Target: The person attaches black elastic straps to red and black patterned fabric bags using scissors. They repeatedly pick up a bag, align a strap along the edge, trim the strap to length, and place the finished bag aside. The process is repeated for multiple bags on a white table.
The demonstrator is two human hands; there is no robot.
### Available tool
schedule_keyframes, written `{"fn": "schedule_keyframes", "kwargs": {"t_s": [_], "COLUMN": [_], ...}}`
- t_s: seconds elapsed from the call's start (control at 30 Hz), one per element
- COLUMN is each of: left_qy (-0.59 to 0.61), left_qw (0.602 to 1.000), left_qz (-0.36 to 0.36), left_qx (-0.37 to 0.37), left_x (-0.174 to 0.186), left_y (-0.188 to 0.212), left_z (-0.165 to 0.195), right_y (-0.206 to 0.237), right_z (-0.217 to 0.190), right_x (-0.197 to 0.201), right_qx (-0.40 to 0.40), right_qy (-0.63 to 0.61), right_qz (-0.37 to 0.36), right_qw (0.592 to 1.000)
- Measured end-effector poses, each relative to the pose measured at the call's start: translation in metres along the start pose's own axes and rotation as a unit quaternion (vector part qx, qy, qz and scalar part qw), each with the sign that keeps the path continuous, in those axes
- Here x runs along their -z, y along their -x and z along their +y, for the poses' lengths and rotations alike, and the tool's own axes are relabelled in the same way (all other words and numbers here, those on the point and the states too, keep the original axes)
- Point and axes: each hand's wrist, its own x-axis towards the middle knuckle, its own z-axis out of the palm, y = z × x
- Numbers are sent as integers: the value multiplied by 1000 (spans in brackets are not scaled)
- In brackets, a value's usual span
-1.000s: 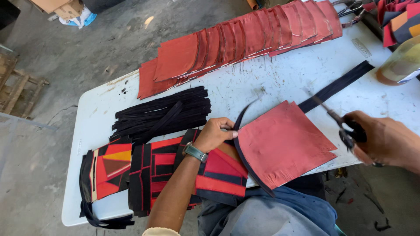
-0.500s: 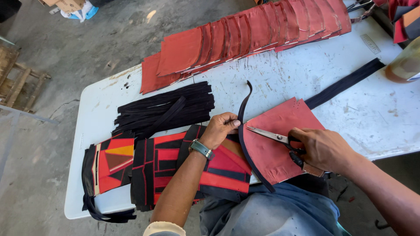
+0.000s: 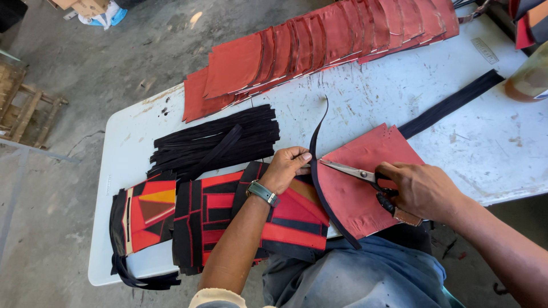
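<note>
A scuffed white table (image 3: 399,108) stood on a grey concrete floor (image 3: 68,188), seen from above. Near its front edge, just before the person's lap, lay a red leather panel (image 3: 359,194) with a narrow black strip (image 3: 317,171) running along its curved left edge and curling up free above it. The left hand (image 3: 287,168), with a watch (image 3: 262,192) on its wrist, had its fingers curled down, pinching the strip against the panel's edge. The right hand (image 3: 422,191) was closed through the handles of a pair of scissors (image 3: 357,172), whose blades lay nearly together and pointed left, the tips just beside the left hand's fingertips at the strip.

To the left of the panel lay several red-and-black patterned pieces (image 3: 217,214), side by side, the left forearm crossing over one. Behind them sat a bundle of black strips (image 3: 217,142). Along the far side a long overlapping row of red leather squares (image 3: 319,48) ran from left to right. A long black band (image 3: 451,104) stretched from behind the panel toward the far right, near an amber bottle (image 3: 528,80).
</note>
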Motion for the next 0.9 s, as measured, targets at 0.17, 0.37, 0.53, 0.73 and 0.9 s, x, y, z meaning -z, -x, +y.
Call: {"fn": "schedule_keyframes", "kwargs": {"t_s": [0.17, 0.37, 0.53, 0.73, 0.9], "left_qy": [16, 12, 8, 0, -5], "left_qw": [1000, 1000, 1000, 1000, 1000], "left_qz": [-5, -1, -2, 0, 4], "left_qx": [-8, -12, -7, -7, -3], "left_x": [1, 0, 0, 0, -1], "left_y": [0, 0, 1, 1, 2], "left_z": [-2, -2, -2, -2, 0], "right_y": [-3, -7, -10, -11, -13], "right_z": [-3, -2, 1, 2, 3], "right_x": [2, -2, -5, -3, 0], "right_qx": [-11, 27, 16, 34, 50], "right_qy": [14, -8, -26, -24, -18], "right_qz": [-25, 12, -6, -2, -1], "right_qw": [1000, 1000, 1000, 999, 999]}}
